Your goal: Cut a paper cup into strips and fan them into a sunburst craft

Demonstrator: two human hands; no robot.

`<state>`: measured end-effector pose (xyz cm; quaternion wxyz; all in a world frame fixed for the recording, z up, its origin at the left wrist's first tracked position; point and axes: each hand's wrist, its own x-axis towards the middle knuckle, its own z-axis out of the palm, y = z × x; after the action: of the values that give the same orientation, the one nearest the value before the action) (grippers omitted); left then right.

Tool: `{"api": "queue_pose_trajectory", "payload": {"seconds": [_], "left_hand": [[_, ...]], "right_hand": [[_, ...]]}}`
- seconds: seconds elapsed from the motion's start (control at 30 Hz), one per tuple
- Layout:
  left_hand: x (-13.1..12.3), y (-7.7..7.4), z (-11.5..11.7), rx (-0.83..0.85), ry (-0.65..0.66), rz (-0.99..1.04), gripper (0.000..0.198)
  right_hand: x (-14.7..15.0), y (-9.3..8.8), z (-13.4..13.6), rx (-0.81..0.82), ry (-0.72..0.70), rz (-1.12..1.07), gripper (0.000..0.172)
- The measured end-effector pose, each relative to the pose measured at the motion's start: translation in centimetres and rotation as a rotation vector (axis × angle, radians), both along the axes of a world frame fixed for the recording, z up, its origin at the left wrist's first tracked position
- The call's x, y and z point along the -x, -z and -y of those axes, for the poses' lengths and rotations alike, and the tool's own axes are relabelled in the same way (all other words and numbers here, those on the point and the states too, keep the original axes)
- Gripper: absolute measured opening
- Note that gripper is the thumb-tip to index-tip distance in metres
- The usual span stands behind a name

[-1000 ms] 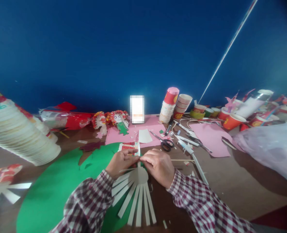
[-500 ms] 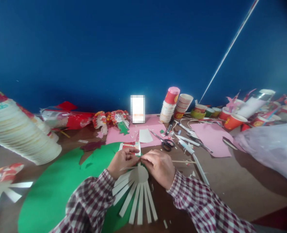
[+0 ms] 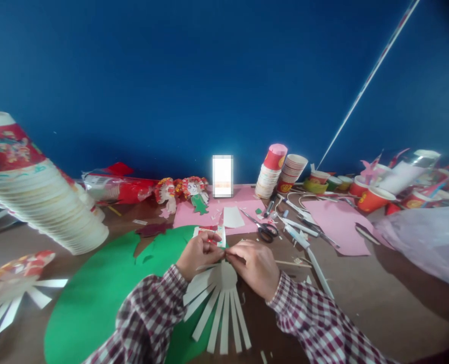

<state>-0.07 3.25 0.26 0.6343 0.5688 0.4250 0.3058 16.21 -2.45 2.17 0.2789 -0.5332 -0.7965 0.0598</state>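
Observation:
My left hand [image 3: 199,255] and my right hand [image 3: 258,268] meet at the middle, thumbs and fingertips pinched together at the upper edge of a cut paper cup [image 3: 228,278]. The cup is white, flattened, with its wall slit into long strips that fan toward me and to the left. What exactly lies between the fingertips is mostly hidden. Just beyond the fingers shows a red-and-white printed paper piece [image 3: 220,233]. A large green sheet [image 3: 95,288] lies under my left forearm and partly under the strips.
Black-handled scissors [image 3: 266,231] lie on pink paper [image 3: 186,215], near a glue gun [image 3: 296,235]. Tall stacked cups [image 3: 57,202] lean at left above another cut cup [image 3: 15,288]. Paper figures [image 3: 197,194], more cup stacks [image 3: 268,174] and a plastic bag [image 3: 429,242] line the back and right.
The whole view has shifted, so things appear slightly further right and lower. Both hands keep their pinch at the same edge of the cut cup, with little visible movement.

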Motion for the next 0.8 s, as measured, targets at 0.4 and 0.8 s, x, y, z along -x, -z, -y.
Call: {"api": "queue_pose_trajectory", "payload": {"seconds": [0.4, 0.8], "left_hand": [[0.1, -0.7, -0.1, 0.183, 0.027, -0.003, 0.050], [0.4, -0.6, -0.2, -0.107, 0.204, -0.143, 0.038]], "right_hand": [[-0.4, -0.3, -0.3, -0.010, -0.046, -0.026, 0.017], [-0.3, -0.2, -0.2, -0.037, -0.037, -0.002, 0.016]]}}
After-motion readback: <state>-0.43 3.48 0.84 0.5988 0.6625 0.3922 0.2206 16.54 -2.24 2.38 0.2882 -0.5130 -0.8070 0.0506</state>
